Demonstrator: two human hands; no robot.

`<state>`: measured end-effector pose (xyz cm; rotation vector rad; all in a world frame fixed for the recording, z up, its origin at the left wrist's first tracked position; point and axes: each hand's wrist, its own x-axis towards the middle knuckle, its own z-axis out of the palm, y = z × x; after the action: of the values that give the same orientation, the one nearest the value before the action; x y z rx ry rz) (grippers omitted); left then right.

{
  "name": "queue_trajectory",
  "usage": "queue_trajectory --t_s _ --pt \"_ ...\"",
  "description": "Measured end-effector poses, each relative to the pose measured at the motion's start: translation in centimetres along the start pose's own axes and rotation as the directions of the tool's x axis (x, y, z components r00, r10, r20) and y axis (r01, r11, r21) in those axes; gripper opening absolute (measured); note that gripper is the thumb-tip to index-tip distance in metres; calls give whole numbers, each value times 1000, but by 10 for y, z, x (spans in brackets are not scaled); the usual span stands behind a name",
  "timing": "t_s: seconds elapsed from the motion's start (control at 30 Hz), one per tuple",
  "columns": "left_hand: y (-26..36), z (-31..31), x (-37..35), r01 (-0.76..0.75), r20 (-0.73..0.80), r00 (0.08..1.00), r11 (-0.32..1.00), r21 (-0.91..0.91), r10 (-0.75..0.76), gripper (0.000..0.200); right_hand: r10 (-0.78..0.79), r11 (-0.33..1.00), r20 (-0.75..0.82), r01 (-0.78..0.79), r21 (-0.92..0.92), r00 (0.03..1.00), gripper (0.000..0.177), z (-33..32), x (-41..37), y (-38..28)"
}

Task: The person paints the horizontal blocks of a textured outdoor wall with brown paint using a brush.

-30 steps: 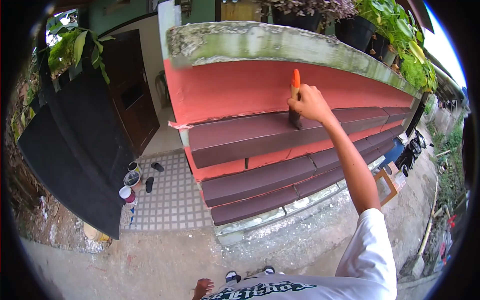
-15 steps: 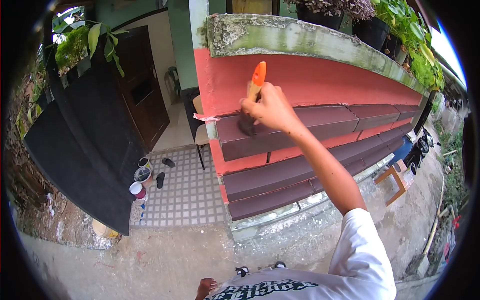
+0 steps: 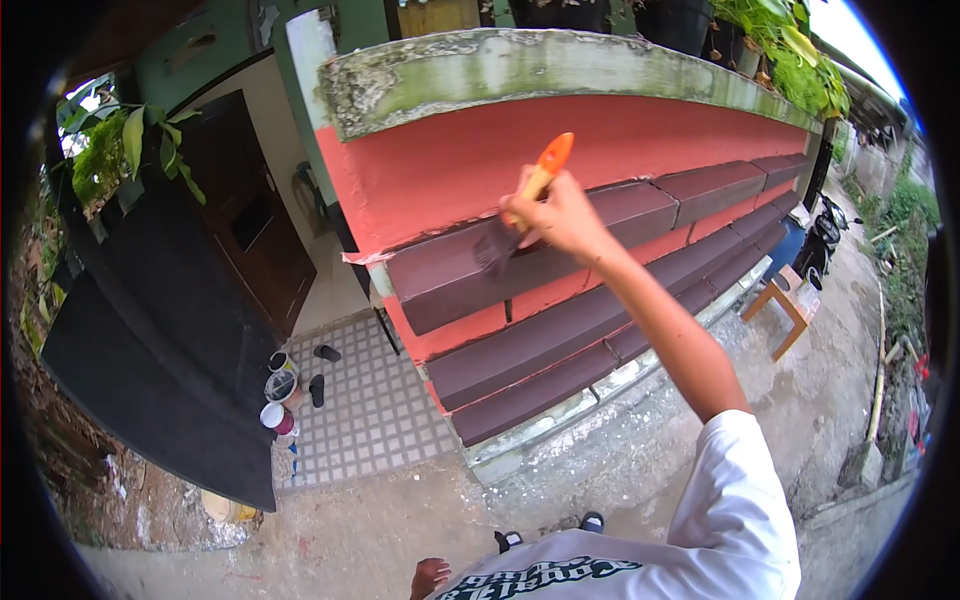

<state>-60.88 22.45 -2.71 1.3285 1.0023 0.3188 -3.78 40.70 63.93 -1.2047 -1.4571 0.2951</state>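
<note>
My right hand (image 3: 562,215) grips a paintbrush (image 3: 546,168) with an orange-tipped, pale handle. Its dark bristles, smeared by motion, touch the upper brown ledge (image 3: 440,285) near the ledge's left end. Behind the ledge rises a coral-red wall (image 3: 430,175). Low at the bottom edge, my left hand (image 3: 430,577) hangs beside my shirt, fingers curled in; nothing shows in it.
A lower brown ledge (image 3: 520,350) runs beneath. Paint pails (image 3: 277,418) and dark sandals (image 3: 317,390) stand on the tiled floor (image 3: 370,430) at left. A wooden stool (image 3: 785,315) is at right. Potted plants (image 3: 790,70) line the mossy wall top (image 3: 480,75).
My view has shifted right, so the wall appears farther left. The brush has tilted more to the right, its bristles still at the upper ledge. My left hand stays low.
</note>
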Motion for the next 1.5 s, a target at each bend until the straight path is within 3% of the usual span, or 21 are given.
queue_trajectory --t_s 0.1,0.2,0.23,0.3,0.4,0.53,0.67,0.7,0.83,0.9,0.97,1.03,1.1,1.13,1.17,1.23,1.27,1.3,1.37,1.43,1.5 --pt "13 4 5 147 -20 987 944 -295 -160 35 52 995 -67 -57 -77 996 19 -65 -4 13" --pt "27 15 7 20 -6 1000 994 -105 -21 30 147 974 -150 -169 -150 978 17 -132 0 41" --pt "33 19 7 -130 16 992 988 82 129 29 155 966 -171 -185 -179 973 18 -151 0 47" --pt "47 28 10 -418 146 907 806 420 395 27 203 938 -257 -263 -226 945 19 -186 0 57" --pt "20 36 41 -371 200 925 650 663 323 28 200 894 -341 -314 -320 918 22 -228 1 69" --pt "27 72 43 -270 125 962 791 549 241 29 151 803 -479 -390 -452 865 26 -277 0 99" --pt "38 103 46 -240 179 968 852 466 175 33 53 878 -590 -319 -358 806 25 -293 -31 103" --pt "43 110 49 -224 183 971 855 467 154 33 -41 881 -620 -265 -393 784 25 -295 -41 110" --pt "64 136 65 -156 199 978 869 469 69 34 -33 999 -828 30 -20 560 25 -291 -99 128" --pt "74 150 75 -126 209 978 873 471 29 35 63 971 -877 174 165 477 25 -296 -149 136" --pt "86 164 87 -94 221 975 879 467 -13 36 210 925 -892 213 314 400 22 -300 -215 152" --pt "94 178 97 -58 238 969 886 459 -60 37 390 874 -858 158 459 333 19 -292 -292 180" --pt "101 194 110 53 225 962 914 402 -155 38 538 826 -786 -2 564 303 21 -281 -386 217" --pt "142 207 114 71 234 935 787 613 -267 39 637 766 -734 -84 638 236 17 -275 -433 224" --pt "162 224 120 221 158 921 812 540 -356 38 677 736 -717 -138 663 167 19 -271 -481 227" --pt "180 254 146 563 -38 824 810 164 -565 34 727 677 -687 -164 717 -4 21 -268 -555 217" --pt "193 268 154 472 8 868 832 292 -496 31 733 659 -672 -139 740 -104 23 -273 -584 207" --pt "208 280 162 366 72 900 837 407 -429 29 744 647 -656 -108 755 -130 25 -282 -610 201" --pt "222 316 213 591 42 777 750 297 -628 24 764 622 -619 -46 782 -181 29 -299 -656 191" --pt "237 359 245 559 39 781 726 400 -623 20 681 703 -688 -38 710 -251 26 -320 -681 190" --pt "211 389 311 531 137 734 688 495 -665 19 602 779 -741 16 627 -297 21 -355 -662 175"
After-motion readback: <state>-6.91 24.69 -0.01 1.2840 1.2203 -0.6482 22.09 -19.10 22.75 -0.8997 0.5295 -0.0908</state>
